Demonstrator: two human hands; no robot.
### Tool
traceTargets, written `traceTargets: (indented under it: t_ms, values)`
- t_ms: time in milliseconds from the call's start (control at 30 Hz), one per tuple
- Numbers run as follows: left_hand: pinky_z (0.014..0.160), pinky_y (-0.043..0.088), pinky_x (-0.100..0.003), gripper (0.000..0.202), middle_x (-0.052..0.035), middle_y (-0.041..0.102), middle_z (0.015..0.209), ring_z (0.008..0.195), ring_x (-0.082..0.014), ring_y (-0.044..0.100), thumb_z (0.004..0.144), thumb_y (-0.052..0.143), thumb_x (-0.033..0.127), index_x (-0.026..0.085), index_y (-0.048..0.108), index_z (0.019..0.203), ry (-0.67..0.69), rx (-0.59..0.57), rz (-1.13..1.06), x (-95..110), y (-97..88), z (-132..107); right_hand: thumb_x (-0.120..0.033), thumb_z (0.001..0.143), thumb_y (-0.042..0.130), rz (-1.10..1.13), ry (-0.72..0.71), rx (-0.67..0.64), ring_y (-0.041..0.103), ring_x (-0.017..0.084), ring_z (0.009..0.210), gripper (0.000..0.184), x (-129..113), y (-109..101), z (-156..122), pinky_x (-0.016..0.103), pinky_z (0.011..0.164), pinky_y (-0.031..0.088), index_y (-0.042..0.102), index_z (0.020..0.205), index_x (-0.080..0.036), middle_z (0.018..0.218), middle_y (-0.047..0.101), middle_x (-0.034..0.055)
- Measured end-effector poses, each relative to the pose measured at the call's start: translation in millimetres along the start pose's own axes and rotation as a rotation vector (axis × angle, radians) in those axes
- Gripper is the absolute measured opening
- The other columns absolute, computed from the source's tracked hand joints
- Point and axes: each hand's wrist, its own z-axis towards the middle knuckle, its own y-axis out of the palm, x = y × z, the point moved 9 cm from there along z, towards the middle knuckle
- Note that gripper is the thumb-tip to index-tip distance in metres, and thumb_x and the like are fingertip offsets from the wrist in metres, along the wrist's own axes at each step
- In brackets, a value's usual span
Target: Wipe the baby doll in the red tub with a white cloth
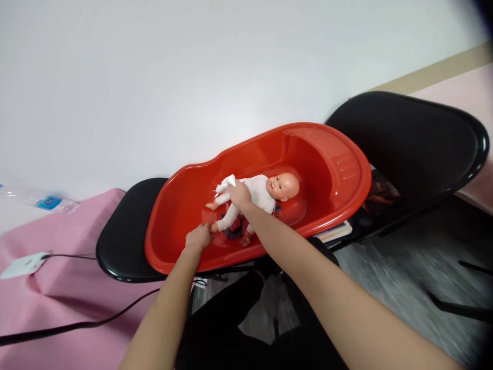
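Observation:
A baby doll with a white body lies on its back in a red baby bathtub, its head toward the right end. My left hand is closed around the doll's near foot. A white cloth is bunched in my right hand, which rests over the doll's legs and lower body. Part of the doll's middle is hidden behind that hand and forearm. Beneath the doll, a dark printed patch shows on the tub floor.
The tub spans two black chair seats, the other seat being at right. Behind stands a white wall. On pink fabric at left are a clear plastic bottle, a white device and a black cable.

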Motion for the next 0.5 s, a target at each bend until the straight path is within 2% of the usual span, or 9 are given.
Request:
traceTargets:
  t_ms: [167, 300, 367, 433, 500]
  values:
    - [0.096, 0.057, -0.051, 0.036, -0.0199, 0.074, 0.136, 0.122, -0.0411, 0.072, 0.094, 0.061, 0.034, 0.025, 0.072, 0.128, -0.004, -0.017, -0.059, -3, 3.4, 15, -0.04, 0.109, 0.042, -0.132, 0.019, 0.001, 0.058, 0.027, 0.135, 0.042, 1, 0, -4, 0.037, 0.118, 0.043, 0.066, 0.137, -0.019, 0.145, 0.063, 0.0139]
    - [0.095, 0.058, -0.053, 0.036, -0.0215, 0.076, 0.131, 0.119, -0.0428, 0.074, 0.092, 0.062, 0.034, 0.025, 0.073, 0.125, 0.012, -0.011, -0.124, -2, 7.9, 35, -0.046, 0.109, 0.044, -0.206, -0.051, 0.006, 0.051, 0.028, 0.143, 0.045, -5, 3, -8, 0.04, 0.121, 0.041, 0.064, 0.139, -0.02, 0.153, 0.058, 0.0146]
    - [0.095, 0.057, -0.054, 0.037, -0.0256, 0.074, 0.132, 0.12, -0.0447, 0.073, 0.09, 0.065, 0.033, 0.02, 0.073, 0.124, 0.015, -0.011, -0.177, -3, 13.8, 48, -0.049, 0.106, 0.051, -0.205, -0.058, -0.008, 0.042, 0.032, 0.152, 0.053, -5, 10, -10, 0.045, 0.123, 0.039, 0.057, 0.148, -0.019, 0.167, 0.046, 0.0157]
    - [0.096, 0.056, -0.054, 0.039, -0.0275, 0.074, 0.13, 0.121, -0.0451, 0.072, 0.086, 0.07, 0.031, 0.017, 0.073, 0.123, 0.019, -0.019, -0.227, -4, 22.8, 63, -0.053, 0.102, 0.057, -0.204, -0.046, -0.036, 0.031, 0.034, 0.16, 0.069, -1, 19, -10, 0.05, 0.126, 0.036, 0.045, 0.16, -0.018, 0.176, 0.032, 0.0172]
    - [0.094, 0.056, -0.054, 0.038, -0.0275, 0.076, 0.121, 0.117, -0.0456, 0.073, 0.081, 0.075, 0.029, 0.016, 0.074, 0.117, 0.054, 0.033, -0.286, -4, 27.3, 77, -0.054, 0.099, 0.059, -0.21, -0.052, -0.069, 0.021, 0.035, 0.165, 0.084, 1, 28, -10, 0.054, 0.13, 0.031, 0.033, 0.168, -0.015, 0.179, 0.024, 0.0195]
